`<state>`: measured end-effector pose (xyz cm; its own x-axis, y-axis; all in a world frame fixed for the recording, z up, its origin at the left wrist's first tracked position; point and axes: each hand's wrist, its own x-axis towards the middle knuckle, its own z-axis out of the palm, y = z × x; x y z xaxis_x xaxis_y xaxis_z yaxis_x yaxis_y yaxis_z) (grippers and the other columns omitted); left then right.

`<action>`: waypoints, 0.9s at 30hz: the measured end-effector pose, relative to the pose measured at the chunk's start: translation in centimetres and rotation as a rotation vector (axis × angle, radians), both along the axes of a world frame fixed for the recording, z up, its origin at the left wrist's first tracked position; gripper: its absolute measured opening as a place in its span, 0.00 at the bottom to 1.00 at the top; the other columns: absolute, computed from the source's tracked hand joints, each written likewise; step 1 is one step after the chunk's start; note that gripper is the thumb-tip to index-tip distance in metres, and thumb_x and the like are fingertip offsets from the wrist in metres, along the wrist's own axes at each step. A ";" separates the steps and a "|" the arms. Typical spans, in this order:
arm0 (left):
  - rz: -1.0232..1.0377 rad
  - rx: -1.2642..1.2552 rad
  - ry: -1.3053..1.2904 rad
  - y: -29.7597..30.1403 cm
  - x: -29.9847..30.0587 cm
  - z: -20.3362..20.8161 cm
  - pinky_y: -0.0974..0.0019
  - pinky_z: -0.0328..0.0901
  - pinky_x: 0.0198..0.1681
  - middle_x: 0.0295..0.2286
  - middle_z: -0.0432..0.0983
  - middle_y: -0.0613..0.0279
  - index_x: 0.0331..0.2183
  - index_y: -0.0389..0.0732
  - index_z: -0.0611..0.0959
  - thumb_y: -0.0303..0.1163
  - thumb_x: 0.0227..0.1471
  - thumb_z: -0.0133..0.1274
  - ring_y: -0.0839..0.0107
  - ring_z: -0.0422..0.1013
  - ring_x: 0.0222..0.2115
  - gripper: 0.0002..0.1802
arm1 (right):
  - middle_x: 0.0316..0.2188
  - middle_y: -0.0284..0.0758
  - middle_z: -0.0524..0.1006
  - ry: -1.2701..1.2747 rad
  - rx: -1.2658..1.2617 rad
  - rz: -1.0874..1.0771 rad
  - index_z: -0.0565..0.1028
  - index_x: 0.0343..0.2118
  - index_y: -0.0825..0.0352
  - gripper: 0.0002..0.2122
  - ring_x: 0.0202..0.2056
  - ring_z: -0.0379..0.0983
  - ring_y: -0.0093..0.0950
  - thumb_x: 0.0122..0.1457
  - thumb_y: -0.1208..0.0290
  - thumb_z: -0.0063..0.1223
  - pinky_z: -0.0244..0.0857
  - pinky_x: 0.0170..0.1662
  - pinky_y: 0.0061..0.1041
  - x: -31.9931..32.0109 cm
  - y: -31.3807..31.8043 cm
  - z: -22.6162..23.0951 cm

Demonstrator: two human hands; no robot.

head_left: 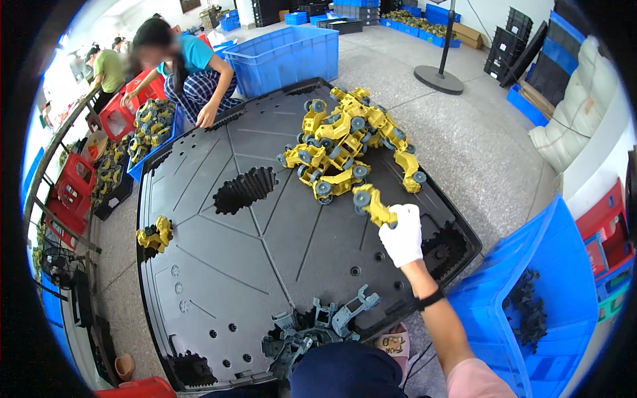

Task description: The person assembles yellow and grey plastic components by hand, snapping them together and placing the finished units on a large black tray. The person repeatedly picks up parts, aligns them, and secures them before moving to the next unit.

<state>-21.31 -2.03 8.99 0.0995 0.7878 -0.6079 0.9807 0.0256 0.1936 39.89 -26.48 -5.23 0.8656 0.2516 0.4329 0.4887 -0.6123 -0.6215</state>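
My right hand (403, 237), in a white glove, grips one end of a yellow toy vehicle body (377, 207) with grey wheels. It is raised over the right part of a large black plastic pallet-like table (219, 259). Just beyond it lies a heap of similar yellow toy vehicles (345, 136), tumbled over one another. One more yellow toy vehicle (154, 235) rests at the table's left edge. Grey-blue plastic frame parts (325, 328) are piled at the near edge. My left hand is out of view.
A tall blue bin (531, 298) with dark parts inside stands at the right. Beyond the far edge is a big blue crate (285, 63). A co-worker (192, 73) crouches at the far left beside a crate of yellow toys (154, 126). A stand's round base (438, 79) is on the floor.
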 end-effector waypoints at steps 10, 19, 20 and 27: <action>-0.710 -0.590 -0.831 4.2 23.4 -1.4 0.64 0.66 0.52 0.52 0.71 0.52 0.59 0.34 0.65 0.40 0.59 0.50 0.68 0.69 0.50 0.32 | 0.37 0.40 0.73 -0.212 0.214 0.614 0.76 0.40 0.63 0.20 0.41 0.69 0.40 0.39 0.76 0.62 0.66 0.44 0.39 -13.8 5.2 7.9; -0.008 -0.890 -1.581 0.4 36.2 -5.5 0.57 0.69 0.50 0.38 0.76 0.61 0.47 0.41 0.72 0.30 0.51 0.59 0.64 0.74 0.43 0.21 | 0.42 0.42 0.78 -0.078 0.034 0.893 0.78 0.42 0.66 0.21 0.45 0.74 0.40 0.44 0.66 0.70 0.68 0.49 0.34 -12.0 2.7 9.9; -0.060 -0.816 -1.568 0.9 35.7 -6.0 0.56 0.69 0.50 0.38 0.75 0.61 0.47 0.41 0.73 0.29 0.50 0.58 0.64 0.73 0.43 0.21 | 0.43 0.41 0.78 -0.061 -0.011 0.771 0.78 0.42 0.66 0.18 0.46 0.74 0.40 0.46 0.69 0.67 0.67 0.50 0.36 -11.0 0.9 8.7; 0.264 -0.819 -1.414 -0.1 31.8 -8.9 0.56 0.69 0.47 0.37 0.75 0.62 0.45 0.41 0.74 0.30 0.49 0.58 0.66 0.74 0.41 0.20 | 0.47 0.42 0.76 0.060 -0.348 0.805 0.77 0.44 0.64 0.18 0.49 0.72 0.42 0.49 0.79 0.50 0.66 0.52 0.39 -13.6 -4.1 4.4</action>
